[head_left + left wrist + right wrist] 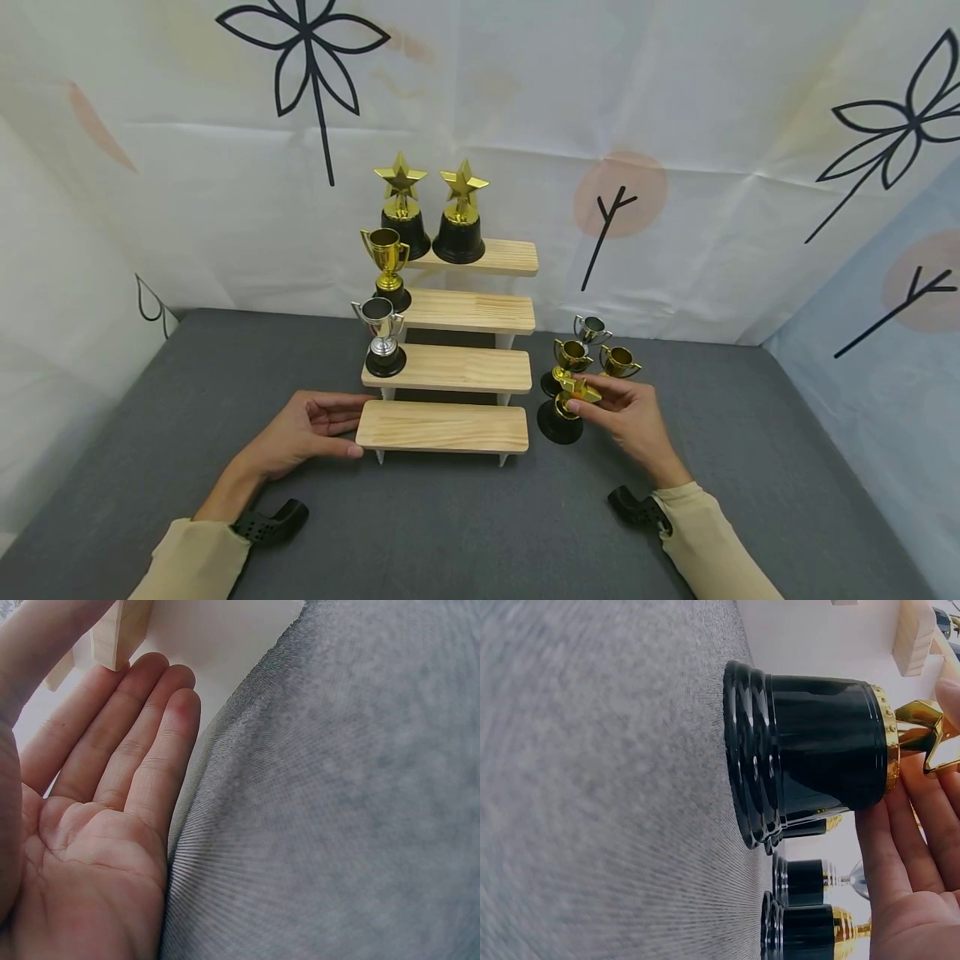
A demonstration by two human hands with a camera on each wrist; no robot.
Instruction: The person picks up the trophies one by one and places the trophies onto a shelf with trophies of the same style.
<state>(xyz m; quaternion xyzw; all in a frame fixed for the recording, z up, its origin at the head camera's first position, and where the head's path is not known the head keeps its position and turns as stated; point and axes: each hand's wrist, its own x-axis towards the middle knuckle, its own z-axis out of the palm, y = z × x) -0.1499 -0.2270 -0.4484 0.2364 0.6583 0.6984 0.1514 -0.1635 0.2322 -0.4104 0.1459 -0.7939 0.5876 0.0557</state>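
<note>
Much open grey surface (450, 533) lay nearest, running up to the front edge of the stepped wooden stand (468, 367). Left hand (318, 427) was relaxed, fingers extended, at the left end of the lowest step (442, 427); wide room to its left. Right hand (626, 417) pinched the star trophy (559, 427) by its gold top, black base down, just right of the stand across a narrow gap; more room rightward. Could not tell whether the base touched down. Close behind stood two gold cups (620, 360) and a silver cup (592, 328). Farthest, two other star awards (460, 239) stood on the top step (510, 257), before white cloth (510, 100).
</note>
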